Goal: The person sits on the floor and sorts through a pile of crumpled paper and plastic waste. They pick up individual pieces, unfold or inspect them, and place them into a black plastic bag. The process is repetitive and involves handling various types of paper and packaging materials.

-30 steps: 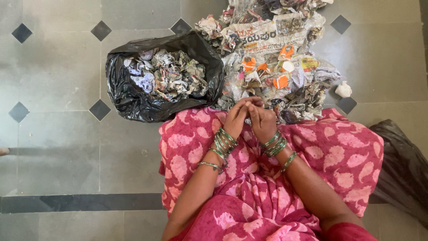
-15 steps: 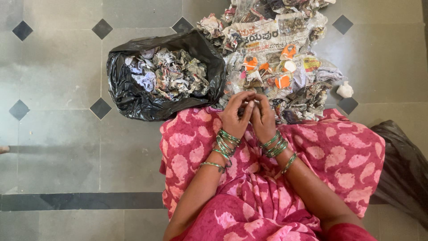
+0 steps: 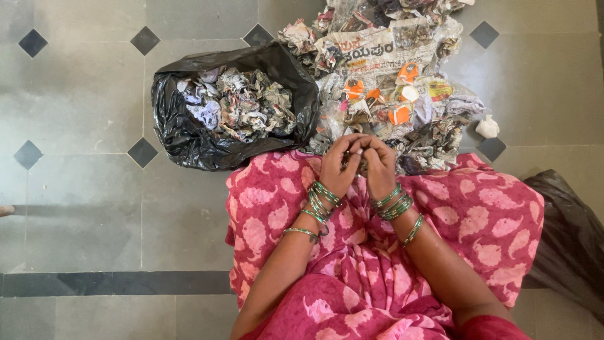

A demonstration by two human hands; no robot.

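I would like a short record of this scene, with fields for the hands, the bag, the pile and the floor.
left hand: left hand, fingertips meeting the other hand over the lap; what they pinch is too small to tell
right hand: right hand, close against the left
wrists: green bangles on both
bag: black plastic bag, open, holding crumpled paper
pile: heap of newspaper scraps just beyond the hands, right of the bag
clothing: pink patterned cloth over the lap
floor: grey tiles with dark diamonds
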